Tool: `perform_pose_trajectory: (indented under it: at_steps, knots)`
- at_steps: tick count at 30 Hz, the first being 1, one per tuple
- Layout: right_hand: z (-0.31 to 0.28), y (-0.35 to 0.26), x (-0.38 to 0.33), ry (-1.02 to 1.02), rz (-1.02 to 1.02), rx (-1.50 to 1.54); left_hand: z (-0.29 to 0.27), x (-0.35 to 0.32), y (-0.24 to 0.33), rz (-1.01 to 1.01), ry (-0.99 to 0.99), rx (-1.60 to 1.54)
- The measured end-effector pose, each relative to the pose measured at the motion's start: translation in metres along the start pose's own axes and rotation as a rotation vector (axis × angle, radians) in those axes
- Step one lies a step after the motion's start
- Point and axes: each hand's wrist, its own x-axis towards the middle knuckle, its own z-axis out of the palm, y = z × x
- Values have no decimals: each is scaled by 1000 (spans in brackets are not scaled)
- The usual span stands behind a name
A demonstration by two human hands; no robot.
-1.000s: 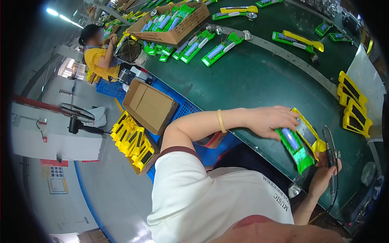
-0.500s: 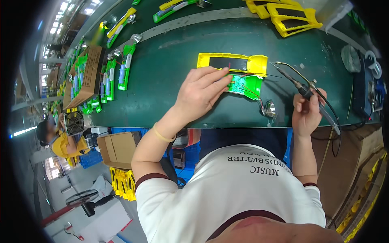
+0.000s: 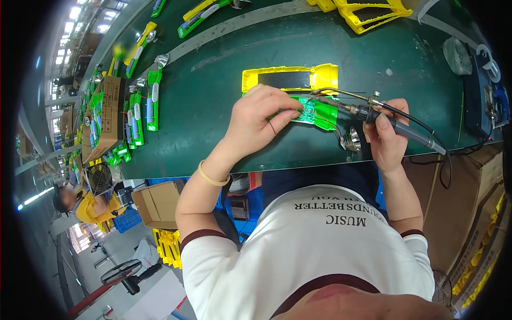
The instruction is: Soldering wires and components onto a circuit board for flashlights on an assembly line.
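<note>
A green flashlight housing [image 3: 327,118] lies on the bench with a small green circuit board [image 3: 308,110] in it. My left hand [image 3: 261,116] is closed at the board's left end, thumb and forefinger pinched; a thin dark wire [image 3: 272,127] shows below the fingers. My right hand [image 3: 386,136] grips a soldering iron [image 3: 393,124] with a thin feed tube along it. Its tip reaches over the board, close to the left fingertips; whether it touches is unclear. Fine wires run from the board to a silver reflector [image 3: 352,140]. Behind lies a yellow shell [image 3: 324,77] with a dark panel.
At left, a cardboard box [image 3: 113,114] holds green flashlight parts, and several assembled green housings [image 3: 153,101] lie beside it. Yellow frames [image 3: 373,15] lie at the back. On the right stand a blue-grey soldering station [image 3: 476,104] and a solder spool [image 3: 486,61]. Another person [image 3: 96,205] sits far left.
My right hand has brought the soldering iron left, its tip now over the board. My left fingers have drawn into a pinch, a wire now showing below them. The whole view has shifted slightly.
</note>
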Motion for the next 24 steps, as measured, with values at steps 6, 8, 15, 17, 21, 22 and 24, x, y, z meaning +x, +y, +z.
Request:
perform_pose_trajectory:
  at_steps: [6,8,15,17,21,22,24]
  knots:
    - [-4,1,-2,32,12,19,-1,3,8,-54,-93,112]
    - [-6,1,-4,32,12,22,-3,7,10,-56,-131,125]
    - [-10,0,-9,22,13,22,-7,8,10,-100,-155,154]
    - [-12,2,-10,-16,7,27,-7,9,12,-89,-155,172]
    - [-9,2,-10,-32,-22,-149,-6,11,12,-82,-152,197]
    - [-9,2,-10,-60,-11,-163,-6,11,13,-81,-152,197]
    - [-10,2,-10,-88,-1,-177,-5,11,13,-106,-147,197]
